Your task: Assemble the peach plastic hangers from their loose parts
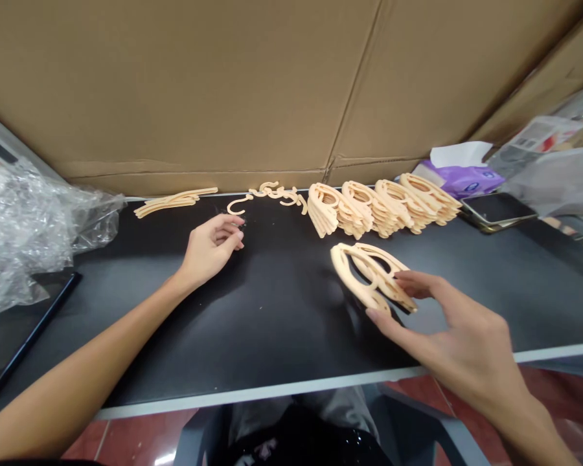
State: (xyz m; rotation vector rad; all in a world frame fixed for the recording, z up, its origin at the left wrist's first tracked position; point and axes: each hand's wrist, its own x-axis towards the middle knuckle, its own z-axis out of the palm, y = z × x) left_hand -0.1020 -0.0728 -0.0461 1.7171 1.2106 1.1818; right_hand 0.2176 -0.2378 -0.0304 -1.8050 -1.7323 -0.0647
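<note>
My right hand (454, 330) holds a small stack of flat, pale wooden hanger-shaped pieces (364, 272) by its near end, thumb and fingers pinched on it, just above the black table (272, 323). My left hand (212, 246) rests on the table to the left, fingers loosely curled with nothing visible in them, close to a loose wooden hook piece (238, 205). Behind, a long row of stacked hanger pieces (381, 206) leans along the back edge.
More hook pieces (279, 192) and curved wooden strips (172, 201) lie by the cardboard wall (223, 97). Crumpled clear plastic (24, 226) sits left. A phone (498, 208) and purple tissue pack (459, 178) lie at the right.
</note>
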